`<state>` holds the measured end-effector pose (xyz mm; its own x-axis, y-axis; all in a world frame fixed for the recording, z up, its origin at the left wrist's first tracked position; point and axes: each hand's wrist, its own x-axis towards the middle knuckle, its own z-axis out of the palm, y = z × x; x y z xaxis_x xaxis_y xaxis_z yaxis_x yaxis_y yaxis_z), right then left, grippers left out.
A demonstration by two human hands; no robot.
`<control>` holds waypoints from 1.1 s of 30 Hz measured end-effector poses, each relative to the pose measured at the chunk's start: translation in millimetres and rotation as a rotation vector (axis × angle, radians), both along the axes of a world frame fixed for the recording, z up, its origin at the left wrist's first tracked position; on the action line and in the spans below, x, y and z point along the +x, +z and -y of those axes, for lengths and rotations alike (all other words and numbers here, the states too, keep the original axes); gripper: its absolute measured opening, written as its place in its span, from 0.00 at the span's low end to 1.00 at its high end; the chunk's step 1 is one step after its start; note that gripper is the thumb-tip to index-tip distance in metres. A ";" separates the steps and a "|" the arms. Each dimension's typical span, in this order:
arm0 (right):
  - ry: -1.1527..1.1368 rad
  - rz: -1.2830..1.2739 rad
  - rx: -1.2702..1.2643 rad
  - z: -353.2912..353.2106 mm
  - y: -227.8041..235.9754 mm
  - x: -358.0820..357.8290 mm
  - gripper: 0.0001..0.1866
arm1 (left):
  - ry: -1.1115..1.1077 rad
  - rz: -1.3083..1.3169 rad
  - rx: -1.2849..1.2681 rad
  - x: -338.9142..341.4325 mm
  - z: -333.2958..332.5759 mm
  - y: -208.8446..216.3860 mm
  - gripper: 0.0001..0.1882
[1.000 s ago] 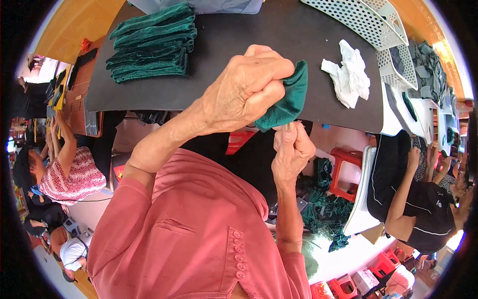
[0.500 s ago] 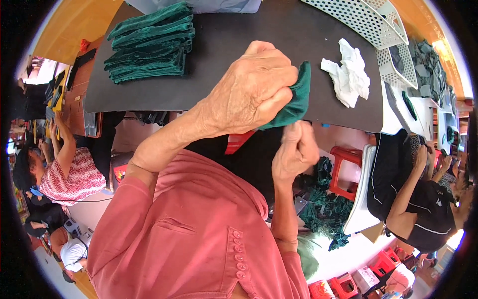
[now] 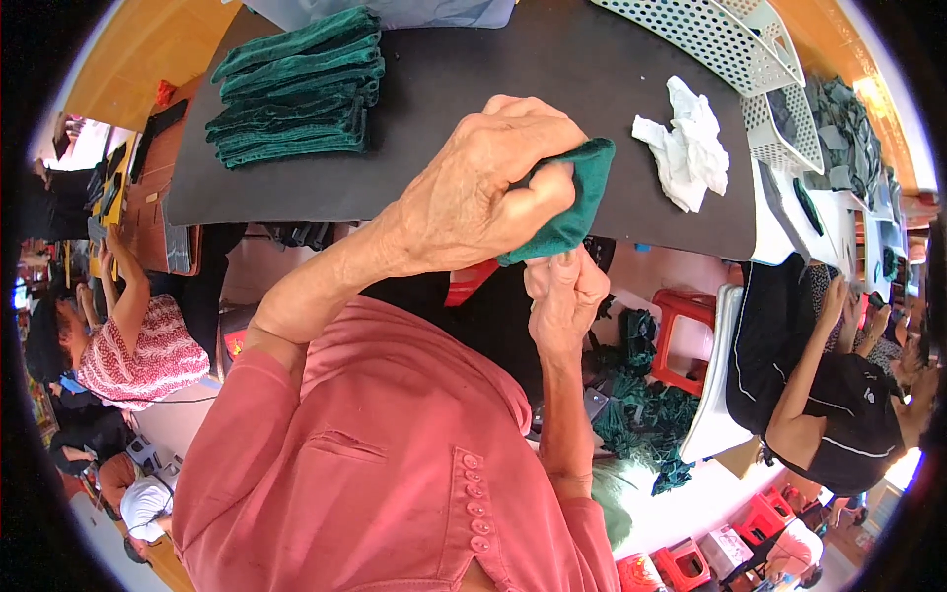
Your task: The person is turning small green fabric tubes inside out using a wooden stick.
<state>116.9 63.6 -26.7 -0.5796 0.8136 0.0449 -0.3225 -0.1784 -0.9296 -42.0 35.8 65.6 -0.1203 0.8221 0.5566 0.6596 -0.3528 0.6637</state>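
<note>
A dark green velvet fabric piece (image 3: pixel 593 187) is held over the near edge of the table. My left hand (image 3: pixel 490 187) grips it, with the fingers bent into it and the cloth spread around the knuckles. Just below, my right hand (image 3: pixel 569 301) is closed in a pinch at the lower edge of the cloth, thumb pointing up. Farther left on the table lies a stack of folded green velvet pieces (image 3: pixel 296 84). To the right of the held cloth is a crumpled white cloth or paper (image 3: pixel 686 148).
The dark table (image 3: pixel 434 89) bears a translucent bin (image 3: pixel 395 12) and perforated white baskets (image 3: pixel 715 49) at its far side. Below to the right are a red stool (image 3: pixel 681 335) and loose green fabric pieces (image 3: pixel 641 414). Co-workers sit left (image 3: pixel 148 345) and right (image 3: pixel 838 414).
My right hand has turned and moved slightly left, coming up against the cloth's lower edge. The cloth has opened out around my left fingers.
</note>
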 end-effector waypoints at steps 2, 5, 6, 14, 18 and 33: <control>0.004 0.036 0.034 0.1 0.1 0.3 0.17 | 0.020 -0.003 -0.012 -0.6 -0.8 -2.3 0.14; -0.024 0.073 0.087 1.1 2.8 1.7 0.18 | 0.041 -0.002 0.037 -1.8 -1.2 -4.4 0.14; -0.026 0.073 0.087 1.6 3.3 2.0 0.18 | 0.037 -0.010 0.020 -3.1 -1.4 -3.6 0.13; 0.042 0.052 -0.094 4.4 16.1 2.3 0.19 | 0.003 -0.062 0.086 -7.0 -9.7 -6.9 0.08; 0.147 -0.043 -0.248 4.1 16.4 0.1 0.20 | 0.058 -0.264 0.203 -7.3 -15.3 -13.1 0.06; -0.518 0.268 0.684 -9.9 4.6 -7.0 0.12 | 0.017 -0.054 -0.097 3.3 -7.0 -10.2 0.07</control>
